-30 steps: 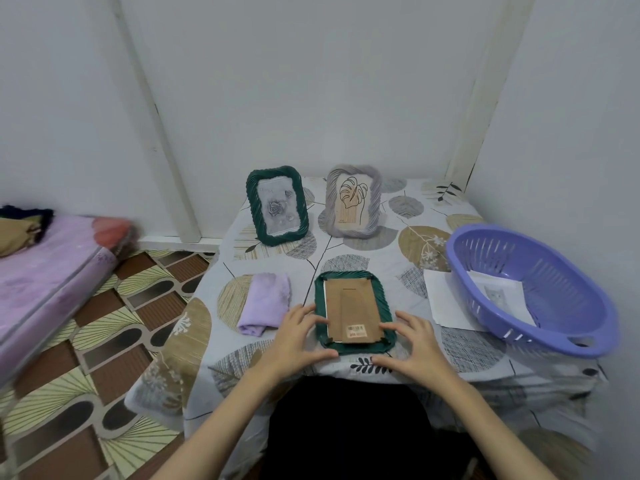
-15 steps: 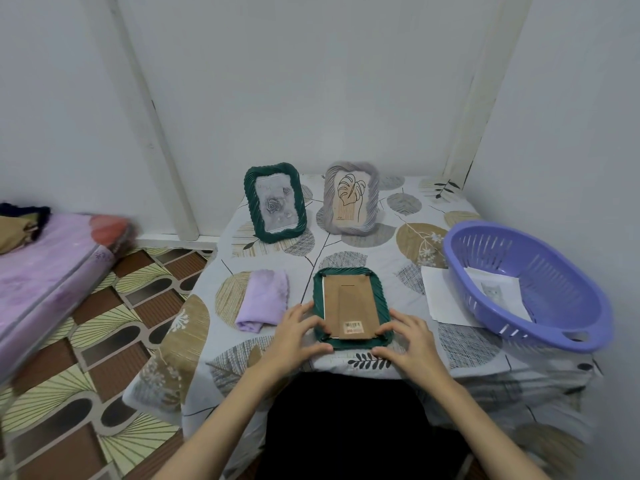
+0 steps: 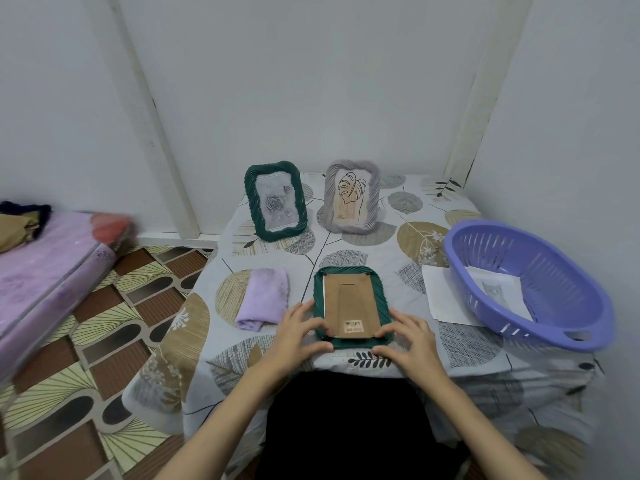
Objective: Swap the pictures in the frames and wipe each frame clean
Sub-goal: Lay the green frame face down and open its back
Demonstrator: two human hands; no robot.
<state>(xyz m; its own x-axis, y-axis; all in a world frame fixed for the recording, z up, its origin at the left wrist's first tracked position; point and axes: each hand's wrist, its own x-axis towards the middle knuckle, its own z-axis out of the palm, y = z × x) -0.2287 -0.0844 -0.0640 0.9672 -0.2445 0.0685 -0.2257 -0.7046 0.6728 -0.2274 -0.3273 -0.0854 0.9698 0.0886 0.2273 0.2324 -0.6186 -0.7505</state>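
Head view: a person's two hands at the near table edge.
Left hand (image 3: 298, 332): fingers spread, resting on the face-down green frame (image 3: 351, 304).
Right hand (image 3: 407, 336): likewise, opposite corner.
Change: hands barely shifted; backing board (image 3: 349, 306) probably still unopened.
Cloth (image 3: 265, 297): just beyond left hand.

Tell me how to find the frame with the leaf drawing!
Look at the table with the leafy cloth, near the back wall. Two frames stand upright there: the leaf frame is the right one, beside the green rose frame. It alone is pale grey and holds a line-drawn leaf.
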